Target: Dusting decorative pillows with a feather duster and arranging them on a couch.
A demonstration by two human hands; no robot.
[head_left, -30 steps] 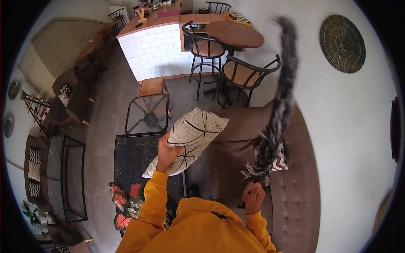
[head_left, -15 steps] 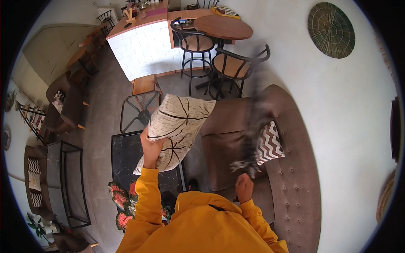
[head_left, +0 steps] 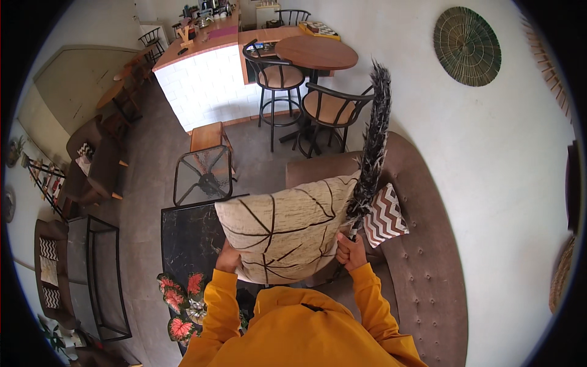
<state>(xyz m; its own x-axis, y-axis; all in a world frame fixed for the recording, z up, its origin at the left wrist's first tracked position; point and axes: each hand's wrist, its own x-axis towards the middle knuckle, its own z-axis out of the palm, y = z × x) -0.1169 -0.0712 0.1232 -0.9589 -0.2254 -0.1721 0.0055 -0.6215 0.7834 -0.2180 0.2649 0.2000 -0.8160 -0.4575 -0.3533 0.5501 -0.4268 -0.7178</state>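
Cushion (head_left: 287, 226) is up in front of us, broad face showing, clear of the sofa (head_left: 422, 269) seat as far as we can see. Left hand (head_left: 228, 257) is clamped on its edge at 8 o'clock (fingertips hidden behind the fabric). Right hand (head_left: 351, 251) is closed round the handle of the duster (head_left: 373, 144), by the cushion's 4 o'clock side; can't tell if it pinches fabric too. Feathers point between 12 and 1, overlapping the cushion's right edge in view; contact unclear.

Our take on handling: left should bear the cushion's weight, so the right wrist is free. We'd want the face taut, since folds could snag feathers. Light strokes from 12 down to 6, loose wrist, face tipped away from us so dust drops clear. Mind the duster's tip, probably whippy: chair (head_left: 330, 110) towards 1, zigzag cushion (head_left: 386, 215) at 3. Table (head_left: 189, 235) is at 9, plant (head_left: 180, 328) at 8, so left elbow is best tucked in.
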